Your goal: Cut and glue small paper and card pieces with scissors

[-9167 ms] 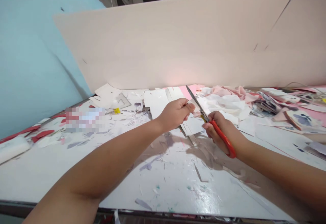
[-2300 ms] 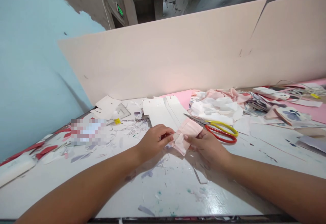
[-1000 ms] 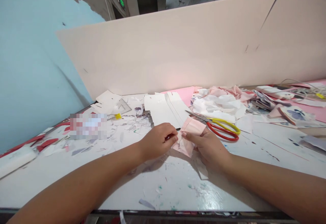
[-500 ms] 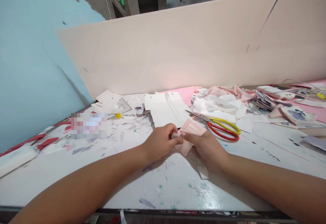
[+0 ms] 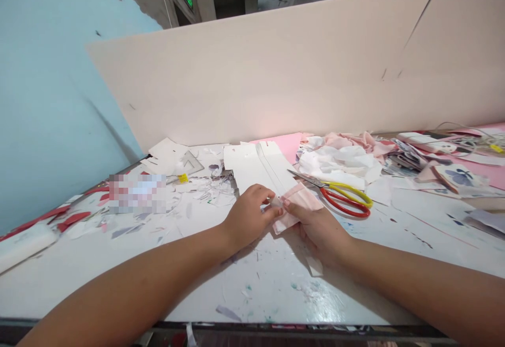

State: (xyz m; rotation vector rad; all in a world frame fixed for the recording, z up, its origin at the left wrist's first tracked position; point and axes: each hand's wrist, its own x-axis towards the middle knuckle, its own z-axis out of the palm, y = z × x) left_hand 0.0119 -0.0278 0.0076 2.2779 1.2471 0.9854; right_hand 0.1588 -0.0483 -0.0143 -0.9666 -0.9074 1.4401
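A small piece of pale pink fabric (image 5: pixel 303 196) is held over the table between both hands. My right hand (image 5: pixel 324 234) grips it from the right, thumb on top and fingers hidden beneath. At its left edge my left hand (image 5: pixel 249 218) pinches a whitish bit of the piece between thumb and forefinger. Below my right hand a pale strip (image 5: pixel 314 266) hangs down. Just beyond the hands lies a white card sheet (image 5: pixel 256 171) with a line along it. Scissors (image 5: pixel 344 197) with red and yellow handles rest to the right, blades towards the card.
Paper and fabric scraps (image 5: pixel 335 163) are heaped at the back right, near a white power strip (image 5: pixel 428 143). On the left are a clear set square (image 5: pixel 192 164), red scraps (image 5: pixel 73 221) and small cuttings. A pale partition (image 5: pixel 268 79) closes off the table's back.
The pink fabric has turned slightly in my hands, its lower corner shifting up and left. Both hands keep their hold in nearly the same place.
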